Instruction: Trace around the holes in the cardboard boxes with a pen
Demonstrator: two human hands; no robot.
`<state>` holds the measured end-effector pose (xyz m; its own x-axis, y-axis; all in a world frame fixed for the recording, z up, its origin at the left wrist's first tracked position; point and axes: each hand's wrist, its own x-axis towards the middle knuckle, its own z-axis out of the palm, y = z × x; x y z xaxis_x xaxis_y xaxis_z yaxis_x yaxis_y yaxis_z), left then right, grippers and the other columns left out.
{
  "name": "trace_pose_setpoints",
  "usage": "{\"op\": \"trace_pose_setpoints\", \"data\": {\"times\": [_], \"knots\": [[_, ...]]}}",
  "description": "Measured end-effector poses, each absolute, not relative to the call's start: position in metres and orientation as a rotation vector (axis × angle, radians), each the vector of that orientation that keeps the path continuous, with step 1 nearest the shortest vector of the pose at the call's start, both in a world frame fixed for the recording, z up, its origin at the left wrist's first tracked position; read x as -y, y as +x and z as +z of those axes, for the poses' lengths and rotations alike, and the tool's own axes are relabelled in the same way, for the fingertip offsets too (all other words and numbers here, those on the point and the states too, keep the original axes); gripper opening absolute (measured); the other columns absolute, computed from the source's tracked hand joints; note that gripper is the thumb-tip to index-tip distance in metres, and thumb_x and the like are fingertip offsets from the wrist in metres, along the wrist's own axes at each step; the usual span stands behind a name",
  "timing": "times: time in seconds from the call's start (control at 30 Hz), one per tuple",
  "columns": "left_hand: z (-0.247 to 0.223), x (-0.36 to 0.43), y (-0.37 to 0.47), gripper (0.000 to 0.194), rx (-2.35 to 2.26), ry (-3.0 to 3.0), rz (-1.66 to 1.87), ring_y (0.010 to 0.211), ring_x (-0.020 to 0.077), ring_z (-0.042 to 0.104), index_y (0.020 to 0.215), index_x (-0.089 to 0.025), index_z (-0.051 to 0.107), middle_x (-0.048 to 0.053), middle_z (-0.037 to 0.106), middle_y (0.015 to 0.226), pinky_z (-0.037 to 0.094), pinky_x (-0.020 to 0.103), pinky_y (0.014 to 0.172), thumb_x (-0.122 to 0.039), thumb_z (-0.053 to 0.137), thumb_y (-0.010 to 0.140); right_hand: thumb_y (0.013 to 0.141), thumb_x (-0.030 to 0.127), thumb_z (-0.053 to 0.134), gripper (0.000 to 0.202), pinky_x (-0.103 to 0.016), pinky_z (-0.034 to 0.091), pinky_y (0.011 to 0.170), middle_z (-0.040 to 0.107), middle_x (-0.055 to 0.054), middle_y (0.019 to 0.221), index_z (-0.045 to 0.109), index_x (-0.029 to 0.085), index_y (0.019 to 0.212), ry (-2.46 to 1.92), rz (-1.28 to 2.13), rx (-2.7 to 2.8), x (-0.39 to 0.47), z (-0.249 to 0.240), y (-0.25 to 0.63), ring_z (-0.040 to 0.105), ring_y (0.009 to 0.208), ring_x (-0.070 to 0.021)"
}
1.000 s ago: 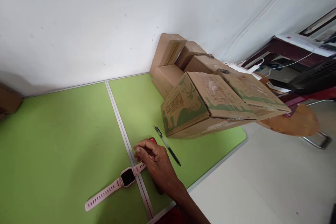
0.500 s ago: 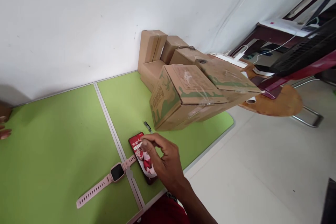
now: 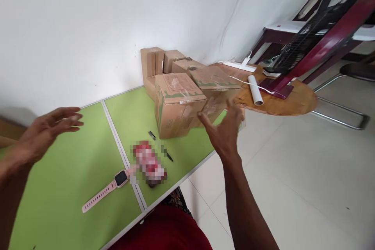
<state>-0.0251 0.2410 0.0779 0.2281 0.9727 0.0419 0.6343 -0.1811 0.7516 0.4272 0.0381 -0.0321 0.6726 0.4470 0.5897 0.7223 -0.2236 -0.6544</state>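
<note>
My left hand (image 3: 51, 131) is raised over the left part of the green table (image 3: 79, 136), fingers stretched out and holding nothing. On the other side, my right hand (image 3: 224, 131) hovers open and a little blurred, in front of the nearest cardboard box (image 3: 181, 115); whether it touches the boxes I cannot tell. Between the hands lies a phone (image 3: 150, 164), its picture pixelated. A pink smartwatch (image 3: 121, 178) with its strap laid out flat is to the phone's left. A dark pen (image 3: 168, 156) and a small pen cap (image 3: 151, 135) lie close to the phone.
More cardboard boxes (image 3: 215, 76) stand against the wall behind the nearest one. To the right, a round wooden table (image 3: 281, 103) bears a white tube (image 3: 255, 90), a power strip (image 3: 238, 66) and a dark red stand. Another box (image 3: 10, 131) is at the far left edge.
My right hand has moved from over the phone up and right towards the boxes, its fingers now spread. My left hand has come much further into view. The camera view has shifted.
</note>
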Motion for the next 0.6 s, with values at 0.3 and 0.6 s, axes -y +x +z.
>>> {"op": "trace_pose_setpoints", "data": {"times": [0.3,0.6], "knots": [[0.085,-0.152,0.034,0.079,-1.187,1.866,0.544,0.114,0.0429,0.083,0.12,-0.033,0.087,0.016,0.086,0.127,0.072,0.055,0.097,-0.09,0.089,0.066,0.081,0.095,0.076,0.127,-0.077,0.033,0.132,0.038,-0.031,0.17,0.031,0.016,0.17,-1.728,-0.201,0.921,-0.067,-0.063,0.442,0.034,0.164,-0.0497],[0.054,-0.141,0.019,0.069,-1.25,1.8,0.547,0.116,0.0437,0.083,0.125,-0.035,0.087,0.014,0.085,0.132,0.068,0.065,0.109,-0.081,0.09,0.074,0.073,0.062,0.102,0.133,-0.07,0.035,0.135,0.044,-0.033,0.171,0.029,0.012,0.172,-1.638,-0.047,0.944,-0.091,-0.065,0.394,0.039,0.164,-0.0498]]}}
